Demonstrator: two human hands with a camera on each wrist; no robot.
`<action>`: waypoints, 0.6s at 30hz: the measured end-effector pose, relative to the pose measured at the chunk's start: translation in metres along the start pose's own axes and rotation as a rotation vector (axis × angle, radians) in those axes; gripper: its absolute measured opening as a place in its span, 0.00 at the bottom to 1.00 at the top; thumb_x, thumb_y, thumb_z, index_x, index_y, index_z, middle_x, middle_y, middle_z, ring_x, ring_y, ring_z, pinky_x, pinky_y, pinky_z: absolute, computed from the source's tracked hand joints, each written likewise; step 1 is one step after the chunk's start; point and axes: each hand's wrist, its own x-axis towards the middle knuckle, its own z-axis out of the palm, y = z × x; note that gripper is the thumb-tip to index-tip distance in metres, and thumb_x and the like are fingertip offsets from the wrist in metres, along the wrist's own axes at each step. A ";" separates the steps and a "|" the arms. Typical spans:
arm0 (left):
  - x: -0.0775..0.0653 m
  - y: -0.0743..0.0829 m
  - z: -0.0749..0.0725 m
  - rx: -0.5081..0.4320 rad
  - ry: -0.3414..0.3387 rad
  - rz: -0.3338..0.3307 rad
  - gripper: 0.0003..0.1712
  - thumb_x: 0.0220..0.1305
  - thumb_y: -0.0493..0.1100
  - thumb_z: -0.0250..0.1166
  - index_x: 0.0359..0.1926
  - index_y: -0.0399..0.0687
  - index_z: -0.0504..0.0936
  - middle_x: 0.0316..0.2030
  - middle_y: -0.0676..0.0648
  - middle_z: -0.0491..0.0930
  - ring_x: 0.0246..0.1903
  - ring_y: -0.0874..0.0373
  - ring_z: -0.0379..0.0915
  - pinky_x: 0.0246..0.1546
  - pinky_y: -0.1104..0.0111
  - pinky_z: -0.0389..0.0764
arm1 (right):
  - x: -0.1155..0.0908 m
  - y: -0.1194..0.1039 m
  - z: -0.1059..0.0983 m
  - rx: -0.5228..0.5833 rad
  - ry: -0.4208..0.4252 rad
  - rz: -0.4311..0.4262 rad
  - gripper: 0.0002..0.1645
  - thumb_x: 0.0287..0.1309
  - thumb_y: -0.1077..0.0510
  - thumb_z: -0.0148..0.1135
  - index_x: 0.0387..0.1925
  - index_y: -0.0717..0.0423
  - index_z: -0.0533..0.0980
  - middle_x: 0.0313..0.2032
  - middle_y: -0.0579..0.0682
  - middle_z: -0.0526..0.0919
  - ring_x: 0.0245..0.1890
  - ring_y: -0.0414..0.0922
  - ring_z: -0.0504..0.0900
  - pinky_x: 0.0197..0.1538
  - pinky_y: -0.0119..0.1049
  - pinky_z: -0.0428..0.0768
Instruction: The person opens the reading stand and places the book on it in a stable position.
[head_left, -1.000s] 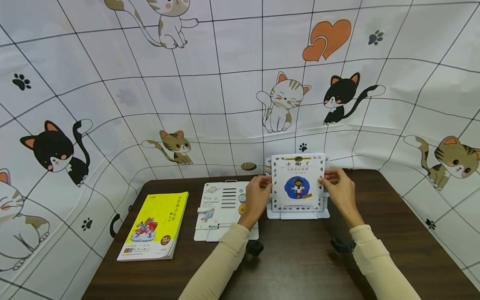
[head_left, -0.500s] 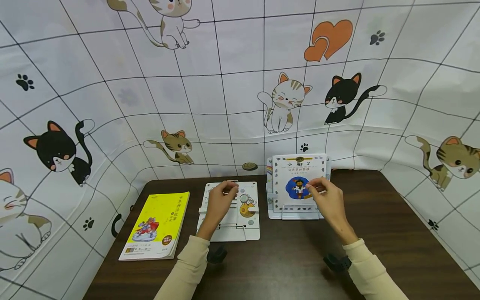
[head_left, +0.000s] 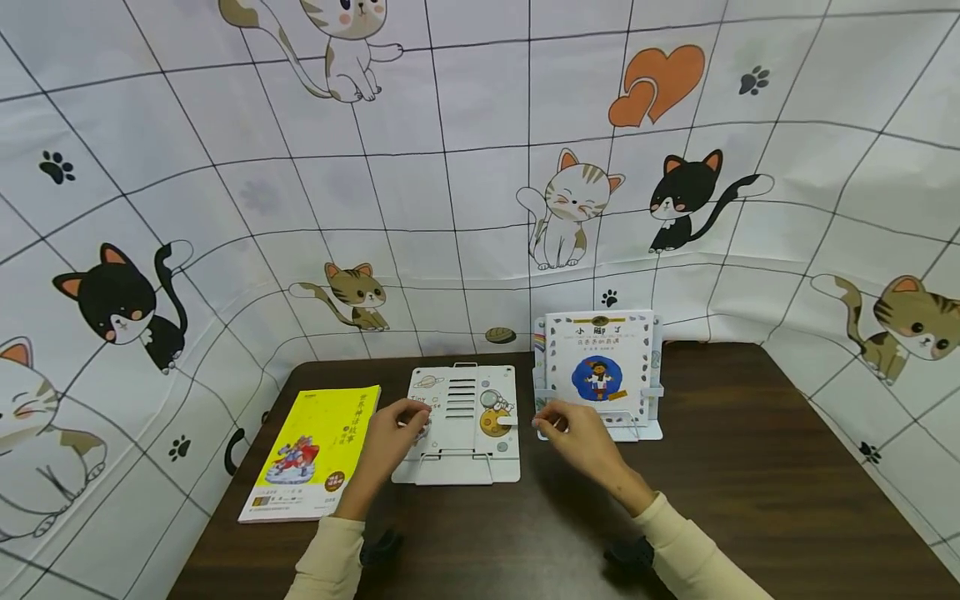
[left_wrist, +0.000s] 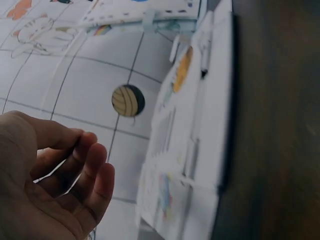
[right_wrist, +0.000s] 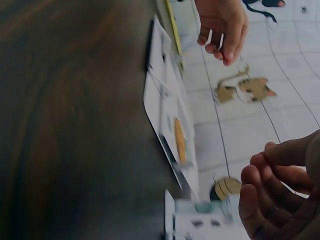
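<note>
My left hand [head_left: 386,442] hovers by the left edge of a white book stand [head_left: 461,437] printed with a planet and an astronaut. Its fingers are loosely curled with nothing between them, as the left wrist view of the hand [left_wrist: 65,185] shows. My right hand [head_left: 581,442] hangs in the air between the two stands, also loosely curled and holding nothing; in the right wrist view the hand [right_wrist: 280,195] has its thumb near its fingertips. A white picture book [head_left: 597,367] with a blue circle on its cover stands upright on the second book stand [head_left: 651,429].
A thick yellow book [head_left: 318,442] lies on the dark wooden table [head_left: 735,500] at the left, close to my left hand. Behind the table hangs a white cloth [head_left: 480,192] with a grid and cartoon cats.
Both hands have let go of the picture book and its stand. They have moved left and toward me, to the first stand. The book stays upright on its stand.
</note>
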 end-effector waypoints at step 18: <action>-0.029 -0.045 -0.015 0.174 -0.169 -0.095 0.03 0.69 0.39 0.72 0.41 0.44 0.89 0.33 0.51 0.84 0.32 0.59 0.73 0.36 0.71 0.76 | 0.004 -0.016 0.061 -0.120 -0.360 -0.077 0.09 0.65 0.52 0.75 0.32 0.50 0.83 0.28 0.41 0.87 0.25 0.34 0.75 0.30 0.32 0.75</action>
